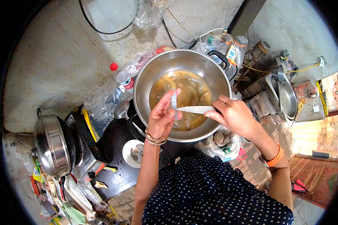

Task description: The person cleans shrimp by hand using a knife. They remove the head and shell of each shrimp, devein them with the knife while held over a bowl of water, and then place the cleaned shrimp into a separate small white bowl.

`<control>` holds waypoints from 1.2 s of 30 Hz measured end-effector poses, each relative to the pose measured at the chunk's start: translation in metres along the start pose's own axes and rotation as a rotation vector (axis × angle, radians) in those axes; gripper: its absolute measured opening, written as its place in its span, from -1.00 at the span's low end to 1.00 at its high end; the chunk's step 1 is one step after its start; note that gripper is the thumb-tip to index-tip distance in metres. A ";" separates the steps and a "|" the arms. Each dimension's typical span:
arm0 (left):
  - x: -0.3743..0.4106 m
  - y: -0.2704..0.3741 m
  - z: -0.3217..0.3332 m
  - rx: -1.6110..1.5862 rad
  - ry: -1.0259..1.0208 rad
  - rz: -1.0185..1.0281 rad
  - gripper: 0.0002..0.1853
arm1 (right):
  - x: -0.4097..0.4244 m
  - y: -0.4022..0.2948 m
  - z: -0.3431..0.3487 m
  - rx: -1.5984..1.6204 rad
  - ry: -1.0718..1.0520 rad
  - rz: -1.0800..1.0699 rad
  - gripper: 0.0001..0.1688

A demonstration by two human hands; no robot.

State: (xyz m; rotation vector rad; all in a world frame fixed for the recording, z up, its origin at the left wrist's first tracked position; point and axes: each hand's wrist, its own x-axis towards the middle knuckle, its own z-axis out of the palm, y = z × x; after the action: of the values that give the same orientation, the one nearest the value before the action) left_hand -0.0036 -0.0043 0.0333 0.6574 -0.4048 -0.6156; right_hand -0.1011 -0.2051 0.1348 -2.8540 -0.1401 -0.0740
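Note:
A peeled-looking grey shrimp (pixel 173 101) is held upright in my left hand (pixel 163 116), between thumb and fingers. My right hand (pixel 232 114) grips a knife, its steel blade (pixel 195 109) pointing left with the tip at the shrimp's side. The handle is hidden inside my fist. Both hands are above a large stainless steel pot (pixel 146 73) with black handles. Cloudy brownish water (pixel 183 90) fills its bottom, and several shrimp (pixel 195 81) lie in it. Left of my left wrist, a white bowl (pixel 128 152) holds some grey shrimp (pixel 138 153).
A metal ladle (pixel 122 109) and a red-capped plastic bottle (pixel 124 77) stand left of the pot. Farther left, a lidded steel pan (pixel 50 146) sits on a cooker (pixel 86 166). A power strip (pixel 231 53) with cables is behind the pot. Plastic bags (pixel 222 143) lie at its right.

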 end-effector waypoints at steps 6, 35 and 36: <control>0.001 0.000 0.001 -0.022 0.022 -0.011 -0.43 | -0.001 0.008 0.015 0.254 -0.039 0.026 -0.49; 0.001 -0.007 0.006 0.285 0.021 0.053 -0.41 | 0.040 -0.024 0.061 1.078 0.066 0.234 -0.83; 0.001 -0.007 0.008 0.289 0.023 0.051 -0.39 | 0.039 -0.024 0.061 1.067 0.079 0.236 -0.82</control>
State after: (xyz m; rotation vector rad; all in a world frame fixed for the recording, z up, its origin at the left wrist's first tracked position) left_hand -0.0100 -0.0132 0.0343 0.9267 -0.4923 -0.5045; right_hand -0.0622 -0.1616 0.0854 -1.7811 0.1418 -0.0425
